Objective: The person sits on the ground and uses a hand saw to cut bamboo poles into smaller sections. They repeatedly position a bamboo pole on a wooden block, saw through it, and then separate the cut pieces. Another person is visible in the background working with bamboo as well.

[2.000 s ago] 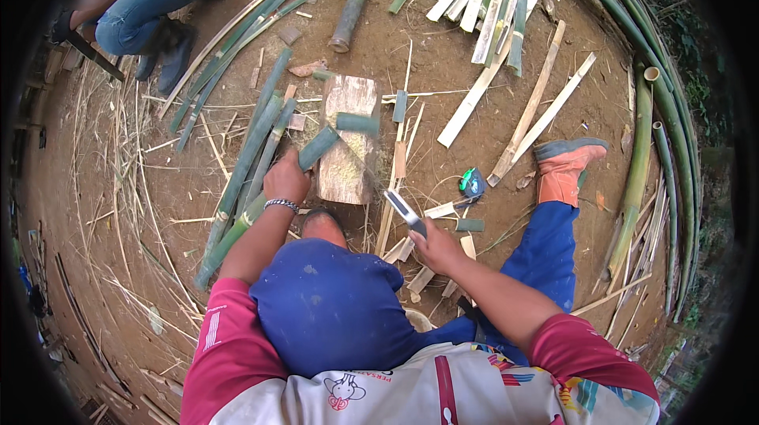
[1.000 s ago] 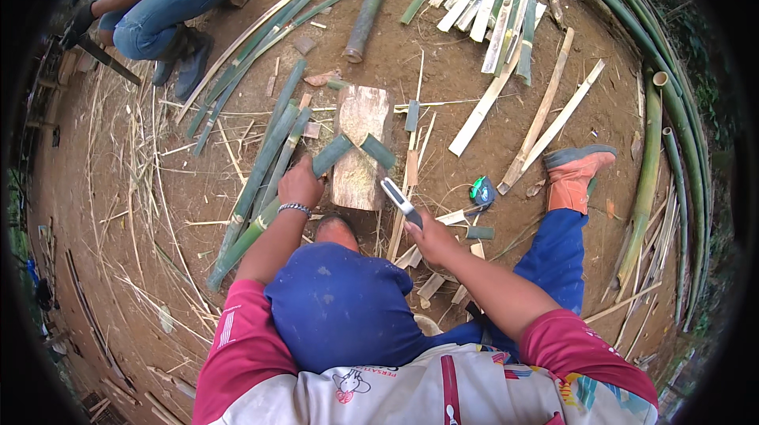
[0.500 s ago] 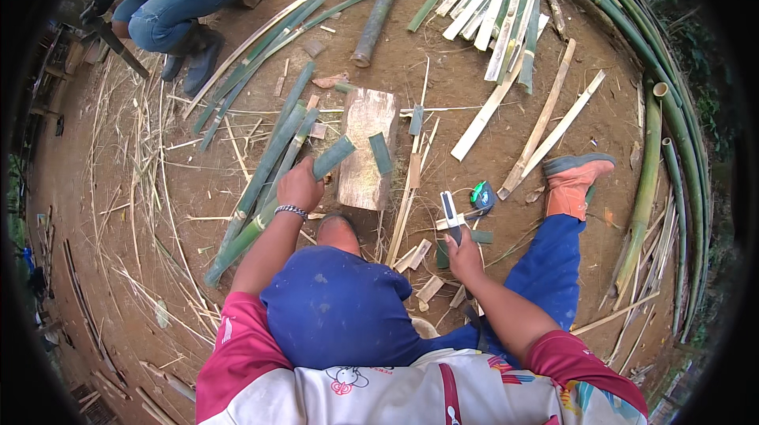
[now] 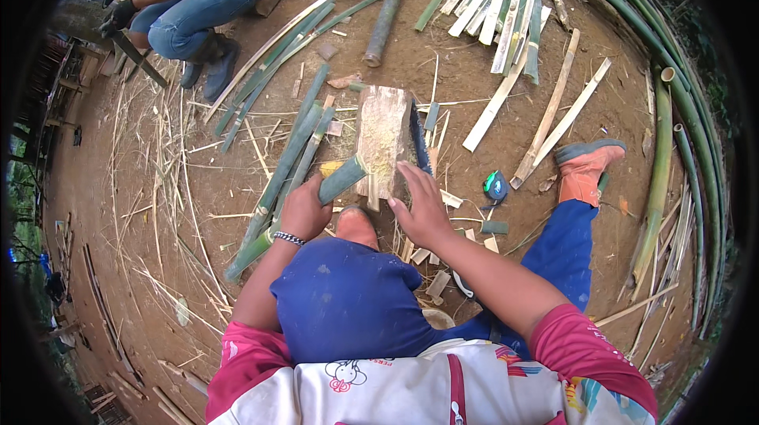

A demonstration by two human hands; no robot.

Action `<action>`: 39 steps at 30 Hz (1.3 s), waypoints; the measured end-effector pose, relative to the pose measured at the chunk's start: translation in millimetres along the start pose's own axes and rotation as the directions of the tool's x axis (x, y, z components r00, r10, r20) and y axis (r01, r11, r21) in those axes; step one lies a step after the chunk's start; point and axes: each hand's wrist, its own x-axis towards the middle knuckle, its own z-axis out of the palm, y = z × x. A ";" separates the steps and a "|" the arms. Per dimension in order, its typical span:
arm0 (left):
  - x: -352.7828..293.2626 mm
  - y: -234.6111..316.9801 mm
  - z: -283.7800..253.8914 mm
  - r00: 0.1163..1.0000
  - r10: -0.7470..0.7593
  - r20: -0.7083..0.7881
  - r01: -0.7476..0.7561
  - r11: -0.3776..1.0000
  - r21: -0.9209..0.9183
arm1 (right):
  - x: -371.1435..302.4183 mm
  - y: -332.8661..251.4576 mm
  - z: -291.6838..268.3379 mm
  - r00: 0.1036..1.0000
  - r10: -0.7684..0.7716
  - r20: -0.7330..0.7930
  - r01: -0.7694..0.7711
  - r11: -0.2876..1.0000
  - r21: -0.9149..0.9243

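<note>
My left hand [image 4: 308, 205] is closed around a green bamboo strip [image 4: 343, 178]. The strip's cut end rests at the left edge of a wooden block [image 4: 381, 132] dusted with yellowish sawdust. My right hand [image 4: 421, 207] is open, fingers stretched, beside the block's lower right edge; I cannot tell if the fingertips touch it. A dark toothed blade [image 4: 420, 140] stands against the block's right side, its lower part hidden by my hand. A black-and-white handle-like piece [image 4: 462, 286] shows below my right forearm. Longer bamboo lengths [image 4: 288, 160] lie left of my left hand.
A green-and-black tape measure [image 4: 496, 186] lies right of the block. Split bamboo strips [image 4: 506, 18] are piled far right, and bamboo poles [image 4: 664, 180] curve along the right edge. A co-worker in jeans [image 4: 190, 26] crouches at the far left. Offcuts [image 4: 436, 287] lie between my legs.
My right hand has let go of the dark-and-white handled tool and moved left to the block. The green bamboo piece on the block is gone, sawdust shows there, and the toothed blade appears beside it.
</note>
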 end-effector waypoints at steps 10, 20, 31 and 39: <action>-6.0 30.5 -61.1 0.996 -0.063 -0.069 0.045 0.970 -0.239 | 41.4 -69.8 -12.8 0.977 -0.180 -0.112 0.194 0.972 0.135; -32.1 -22.0 -142.0 0.917 0.009 -0.399 -0.141 0.943 -0.303 | -119.3 14.7 -60.8 0.993 0.115 0.022 -0.112 0.987 -0.113; -41.4 -41.9 -176.8 0.811 -0.007 -0.585 -0.087 0.987 -0.133 | -190.2 17.2 -60.7 0.751 0.401 0.524 -0.287 0.913 -0.289; 10.7 -63.1 -138.8 0.782 -0.127 -0.610 0.070 0.991 -0.118 | -199.0 18.3 -66.8 0.696 0.470 0.543 -0.359 0.882 -0.304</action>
